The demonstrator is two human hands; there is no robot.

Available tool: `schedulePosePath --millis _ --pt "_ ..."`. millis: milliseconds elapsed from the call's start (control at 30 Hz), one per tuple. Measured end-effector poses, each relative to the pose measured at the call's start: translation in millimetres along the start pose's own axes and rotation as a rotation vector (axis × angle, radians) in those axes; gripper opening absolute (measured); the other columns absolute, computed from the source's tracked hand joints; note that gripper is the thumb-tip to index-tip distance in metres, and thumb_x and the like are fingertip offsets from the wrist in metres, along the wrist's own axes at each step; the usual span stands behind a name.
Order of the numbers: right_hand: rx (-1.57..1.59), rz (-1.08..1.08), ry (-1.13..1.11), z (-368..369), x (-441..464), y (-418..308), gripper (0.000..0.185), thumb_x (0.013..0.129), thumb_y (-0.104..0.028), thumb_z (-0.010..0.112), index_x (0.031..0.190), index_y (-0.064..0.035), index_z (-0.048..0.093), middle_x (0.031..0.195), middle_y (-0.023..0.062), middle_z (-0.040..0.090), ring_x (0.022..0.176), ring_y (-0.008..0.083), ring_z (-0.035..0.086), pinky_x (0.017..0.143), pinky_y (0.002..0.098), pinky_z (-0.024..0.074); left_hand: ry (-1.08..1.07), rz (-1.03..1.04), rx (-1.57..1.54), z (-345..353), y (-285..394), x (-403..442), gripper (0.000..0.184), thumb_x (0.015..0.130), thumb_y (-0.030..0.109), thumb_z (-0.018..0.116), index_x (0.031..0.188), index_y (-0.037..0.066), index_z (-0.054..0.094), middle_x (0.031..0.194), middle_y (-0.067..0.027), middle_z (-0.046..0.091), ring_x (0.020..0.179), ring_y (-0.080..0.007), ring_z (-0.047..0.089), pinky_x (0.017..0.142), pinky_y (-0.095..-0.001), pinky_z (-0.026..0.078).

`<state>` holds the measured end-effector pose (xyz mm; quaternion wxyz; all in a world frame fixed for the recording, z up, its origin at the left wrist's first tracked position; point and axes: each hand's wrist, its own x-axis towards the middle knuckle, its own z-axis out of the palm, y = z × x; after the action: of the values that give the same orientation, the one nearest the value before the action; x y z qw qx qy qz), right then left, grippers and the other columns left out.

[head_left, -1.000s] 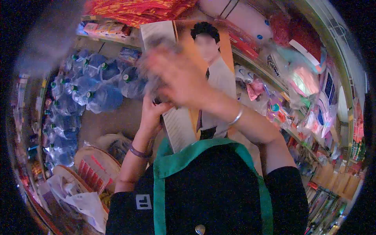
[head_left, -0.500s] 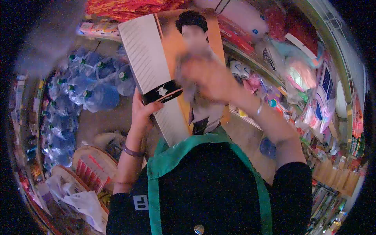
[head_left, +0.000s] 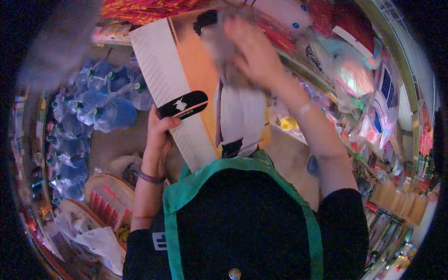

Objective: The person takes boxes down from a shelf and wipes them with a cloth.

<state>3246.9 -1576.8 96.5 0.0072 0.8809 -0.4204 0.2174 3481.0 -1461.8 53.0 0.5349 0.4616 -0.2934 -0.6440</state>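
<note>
at the left of the frame, clear bluish plastic bottles with green caps [head_left: 114, 112] form one edge of the space; the bare grey-brown floor [head_left: 109, 148] below them leaves some room. the left hand [head_left: 160, 128] pinches the lower left edge of a tall white-and-orange cardboard box [head_left: 245, 114], thumb beside its black rounded label [head_left: 186, 103]. the box, tilted at upper centre, has shifted leftward over the last second, and the label, covered then, now shows. its lower end meets the green fabric strap [head_left: 171, 200], so there seems little slack that way. the right hand [head_left: 255, 53] has crossed from the box's white side to its upper right, so attention seems to be on the far end; blur hides whether it pinches anything. at the right, shiny plastic-wrapped goods [head_left: 366, 93] crowd the space beyond the right forearm.
</note>
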Motion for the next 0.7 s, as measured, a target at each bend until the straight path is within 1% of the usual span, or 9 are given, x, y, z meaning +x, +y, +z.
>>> schedulePosePath --millis 33,133,233,333,400,467,600,633,700 --pt "-0.012 -0.081 0.311 9.8 14.6 16.6 0.058 0.065 -0.012 0.057 0.12 -0.0081 0.041 0.124 0.0129 0.04 0.116 0.0291 0.036 0.097 0.0383 0.0284 -0.014 -0.034 -0.002 -4.8 -7.8 1.9 0.063 0.047 0.003 0.056 0.109 -0.002 0.042 0.099 -0.011 0.055 0.09 -0.0235 0.054 0.084 -0.0333 0.041" --pt "0.052 -0.136 0.237 12.4 4.4 -12.9 0.06 0.062 -0.01 0.06 0.119 -0.0075 0.042 0.125 0.0131 0.04 0.117 0.0304 0.035 0.097 0.0382 0.0287 -0.018 -0.016 -0.007 -9.8 -5.6 -4.2 0.062 0.048 0.002 0.055 0.109 -0.002 0.042 0.099 -0.0114 0.054 0.091 -0.0235 0.054 0.083 -0.0332 0.042" --pt "0.372 -0.275 -0.514 2.1 -64.9 -67.6 0.061 0.062 -0.007 0.06 0.12 -0.0072 0.041 0.125 0.0145 0.039 0.116 0.0306 0.036 0.096 0.0382 0.0301 0.007 0.016 -0.058 -15.1 -6.4 -5.6 0.062 0.049 0.001 0.054 0.109 -0.002 0.042 0.098 -0.0114 0.054 0.09 -0.0233 0.054 0.081 -0.033 0.043" --pt "0.269 0.11 -0.73 -1.2 -67.8 -46.5 0.059 0.062 -0.006 0.06 0.118 -0.0075 0.042 0.124 0.0148 0.04 0.113 0.0311 0.039 0.094 0.0393 0.0324 0.035 0.03 0.006 -19.1 -6.4 -3.7 0.061 0.048 0.001 0.054 0.109 -0.002 0.042 0.098 -0.0108 0.054 0.09 -0.0226 0.054 0.081 -0.0328 0.043" --pt "0.03 -0.098 0.117 19.5 -32.6 -12.6 0.056 0.063 -0.009 0.061 0.116 -0.0072 0.044 0.123 0.013 0.042 0.112 0.0303 0.04 0.092 0.0392 0.0338 -0.009 0.016 0.05 -16.3 -7.3 -3.6 0.062 0.049 0.001 0.054 0.109 -0.001 0.042 0.099 -0.0102 0.054 0.09 -0.0221 0.054 0.081 -0.0328 0.043" --pt "0.028 0.032 0.325 18.8 22.9 -26.7 0.058 0.063 -0.014 0.062 0.117 -0.0069 0.043 0.124 0.0116 0.041 0.115 0.0286 0.038 0.094 0.0391 0.0316 -0.102 0.001 0.095 -9.5 -11.1 0.8 0.062 0.049 0.001 0.055 0.11 0.0 0.042 0.1 -0.0098 0.054 0.09 -0.0216 0.054 0.082 -0.0329 0.042" --pt "0.19 -0.552 0.123 33.7 -4.6 -109.1 0.062 0.06 -0.016 0.063 0.119 -0.0085 0.043 0.122 0.0108 0.043 0.113 0.0271 0.04 0.095 0.0404 0.0307 0.113 -0.185 -0.308 -14.7 -29.1 -2.2 0.065 0.049 -0.001 0.053 0.113 0.002 0.041 0.105 -0.0109 0.052 0.093 -0.0225 0.053 0.085 -0.0343 0.041" --pt "0.185 -0.512 0.026 32.2 -15.9 -107.4 0.054 0.065 -0.016 0.059 0.116 -0.0086 0.045 0.119 0.01 0.045 0.107 0.0277 0.043 0.092 0.0398 0.0332 0.186 -0.237 -0.442 -17.2 -32.0 -2.8 0.066 0.049 -0.001 0.052 0.113 0.002 0.041 0.106 -0.0113 0.052 0.094 -0.0229 0.053 0.086 -0.0346 0.041" --pt "0.174 -0.433 -0.173 16.1 -44.4 -86.4 0.039 0.073 -0.017 0.051 0.111 -0.0086 0.05 0.114 0.0085 0.051 0.096 0.029 0.05 0.087 0.0386 0.0382 0.028 -0.075 -0.137 -19.1 -17.9 -5.6 0.065 0.049 -0.002 0.052 0.113 0.002 0.041 0.105 -0.0114 0.052 0.095 -0.0232 0.053 0.085 -0.0345 0.042"
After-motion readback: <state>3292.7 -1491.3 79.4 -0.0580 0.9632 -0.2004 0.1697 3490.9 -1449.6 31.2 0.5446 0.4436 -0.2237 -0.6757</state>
